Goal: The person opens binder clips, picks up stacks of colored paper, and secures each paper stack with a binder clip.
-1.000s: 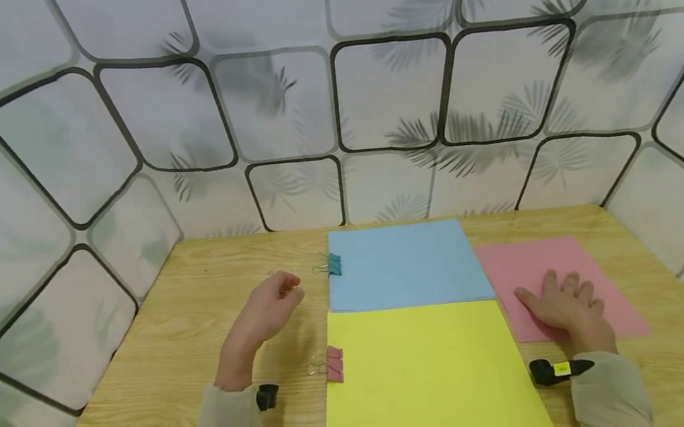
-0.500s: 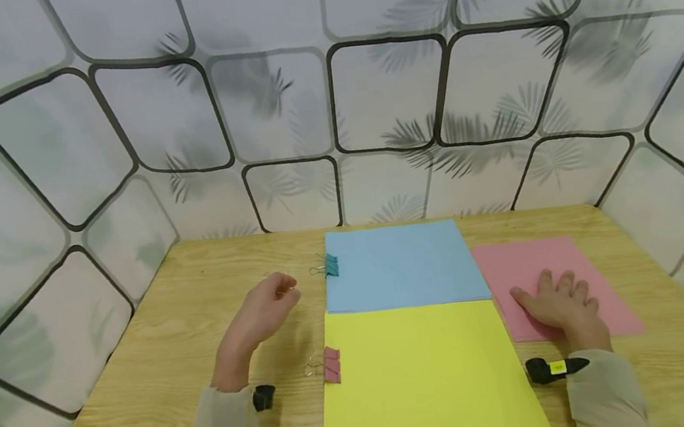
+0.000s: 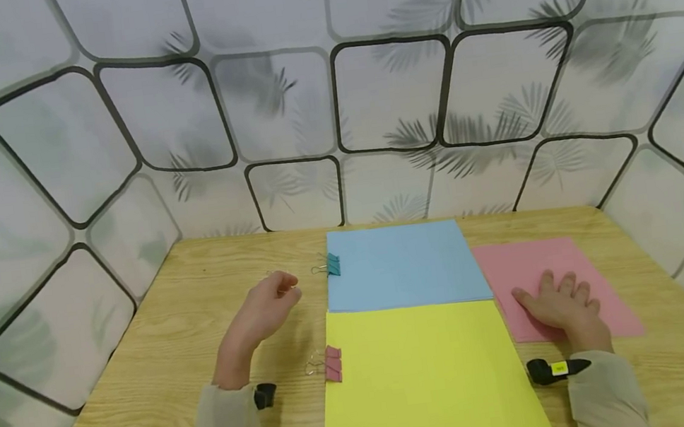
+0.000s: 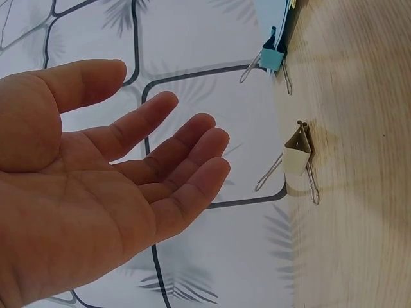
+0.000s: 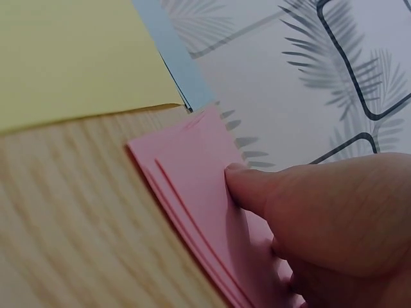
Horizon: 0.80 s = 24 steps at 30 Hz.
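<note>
My left hand [image 3: 266, 310] is held over the table left of the blue paper, fingers loosely bent and holding nothing. In the left wrist view, a cream binder clip [image 4: 297, 157] stands on the table beyond the fingertips; in the head view that hand mostly hides it. My right hand [image 3: 561, 306] rests with spread fingers on a stack of pink paper [image 3: 545, 252], whose edges lie slightly uneven in the right wrist view. A teal binder clip [image 3: 333, 265] grips the left edge of the blue paper [image 3: 406, 266]. A pink binder clip [image 3: 333, 364] grips the yellow paper [image 3: 433, 380].
Wood-grain table [image 3: 154, 350] extends under everything. The yellow paper lies in front of the blue, overlapping its near edge, with the pink stack to their right. Pale patterned walls [image 3: 284, 106] enclose the table at the back and sides. A black wrist camera [image 3: 550, 370] sits at the right cuff.
</note>
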Tool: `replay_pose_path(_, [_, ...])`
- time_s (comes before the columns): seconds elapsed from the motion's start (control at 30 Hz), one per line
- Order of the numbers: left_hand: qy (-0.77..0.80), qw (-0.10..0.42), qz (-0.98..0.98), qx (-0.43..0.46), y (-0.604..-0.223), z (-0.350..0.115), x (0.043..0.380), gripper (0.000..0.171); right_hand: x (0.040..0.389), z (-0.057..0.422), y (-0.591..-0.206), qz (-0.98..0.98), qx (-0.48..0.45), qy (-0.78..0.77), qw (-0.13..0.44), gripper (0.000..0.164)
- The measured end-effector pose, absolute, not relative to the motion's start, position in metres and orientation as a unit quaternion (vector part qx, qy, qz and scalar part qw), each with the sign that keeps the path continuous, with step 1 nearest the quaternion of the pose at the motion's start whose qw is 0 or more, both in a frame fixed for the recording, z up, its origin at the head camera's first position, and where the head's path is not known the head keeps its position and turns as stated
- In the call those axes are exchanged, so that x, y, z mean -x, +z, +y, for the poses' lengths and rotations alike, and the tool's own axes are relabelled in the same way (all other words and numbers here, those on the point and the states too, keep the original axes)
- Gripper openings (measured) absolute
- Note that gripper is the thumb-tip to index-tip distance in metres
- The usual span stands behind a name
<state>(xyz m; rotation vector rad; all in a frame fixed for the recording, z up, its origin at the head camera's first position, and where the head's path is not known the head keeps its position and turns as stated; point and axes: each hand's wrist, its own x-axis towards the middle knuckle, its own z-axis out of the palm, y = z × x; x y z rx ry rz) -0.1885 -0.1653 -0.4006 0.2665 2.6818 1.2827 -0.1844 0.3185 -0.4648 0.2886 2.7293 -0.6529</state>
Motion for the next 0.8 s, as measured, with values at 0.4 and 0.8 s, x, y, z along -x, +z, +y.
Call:
replay_pose_path(0.4, [0.426, 0.080, 0.897, -0.087, -0.4001, -0.1658, 0.1875, 0.039, 0.1842, 0.3178, -0.4639, 0.955, -0.099, -0.229, 0.162, 0.102])
replay_pose_path(0.8, [0.430, 0.082, 0.896, -0.083, -0.4013, -0.1634, 0.1883, 0.038, 0.1854, 0.3191, -0.4677, 0.958, -0.102, -0.220, 0.151, 0.101])
